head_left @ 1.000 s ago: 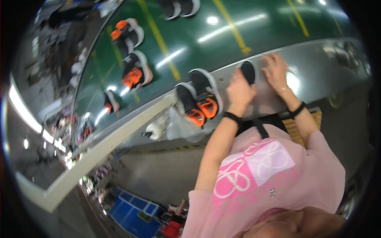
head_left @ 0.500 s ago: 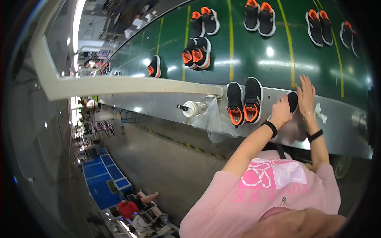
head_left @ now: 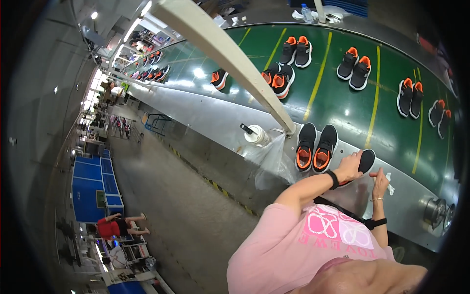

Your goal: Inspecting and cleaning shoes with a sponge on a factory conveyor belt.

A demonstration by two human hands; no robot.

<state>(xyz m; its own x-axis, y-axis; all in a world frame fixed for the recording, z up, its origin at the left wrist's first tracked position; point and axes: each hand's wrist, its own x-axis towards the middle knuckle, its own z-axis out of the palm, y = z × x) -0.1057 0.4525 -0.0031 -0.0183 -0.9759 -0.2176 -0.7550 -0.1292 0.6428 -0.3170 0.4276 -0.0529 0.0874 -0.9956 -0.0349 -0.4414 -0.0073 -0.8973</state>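
Observation:
My left hand (head_left: 348, 167) is wrapped over a black sneaker (head_left: 366, 160) with a white sole edge, held above the metal ledge. My fingers hide part of this shoe. Just right of it, my right hand (head_left: 380, 183) is raised, thumb and forefinger apart, with nothing visible in it. To the left, a pair of black sneakers with orange linings stands on the ledge, a left sneaker (head_left: 306, 147) beside a right sneaker (head_left: 325, 149), toes pointing away from me.
Several sneaker pairs (head_left: 354, 68) stand on the green conveyor belt (head_left: 338, 112) with yellow lines. A pale metal post (head_left: 230, 54) slants across the left. A white cup (head_left: 257, 136) and clear plastic bag (head_left: 274, 164) sit by its foot. White scrap (head_left: 390, 185) lies right of my hand.
My view has swung, so the scene sits lower in the picture. My right hand has gone from flat, outstretched fingers beside the shoe to bent fingers nearer me. My left hand still grips the sneaker.

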